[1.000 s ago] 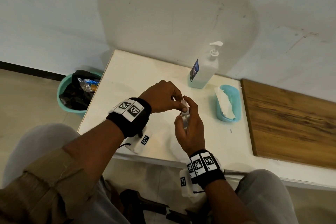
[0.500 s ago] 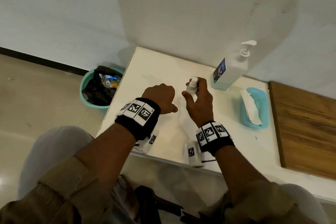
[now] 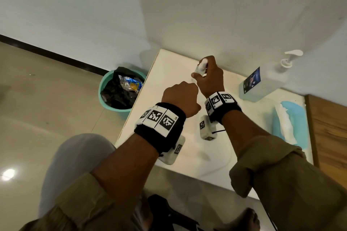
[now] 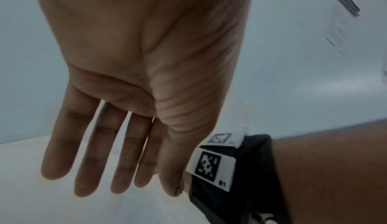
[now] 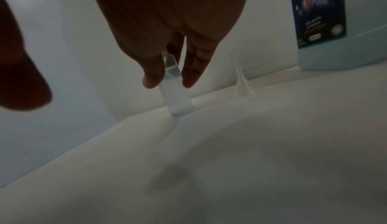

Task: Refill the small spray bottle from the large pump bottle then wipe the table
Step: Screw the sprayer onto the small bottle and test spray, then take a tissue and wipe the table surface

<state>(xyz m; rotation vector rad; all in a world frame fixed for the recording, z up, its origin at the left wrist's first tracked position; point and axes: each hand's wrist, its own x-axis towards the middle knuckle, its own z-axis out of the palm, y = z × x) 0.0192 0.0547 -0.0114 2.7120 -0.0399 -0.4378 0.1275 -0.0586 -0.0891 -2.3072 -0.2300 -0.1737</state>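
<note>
The small clear spray bottle (image 3: 201, 67), white-capped with liquid inside (image 5: 177, 93), stands tilted, its base on the white table (image 3: 165, 73) near the wall. My right hand (image 3: 208, 78) pinches it between thumb and fingers (image 5: 189, 77). My left hand (image 3: 180, 95) hovers just to the near left of it, holding nothing, its fingers (image 4: 117, 153) straight above the tabletop. The large pump bottle (image 3: 262, 80) with a blue label (image 5: 318, 12) stands to the right against the wall.
A small clear funnel (image 5: 240, 85) stands on the table between the two bottles. A blue tray (image 3: 298, 118) with white tissue (image 3: 284, 124) lies right of the pump bottle, then a wooden board (image 3: 328, 129). A green bin (image 3: 105, 99) stands on the floor at the left.
My right hand carried the small bottle away from me to the table's back left by the wall. My left hand let go of its cap and opened.
</note>
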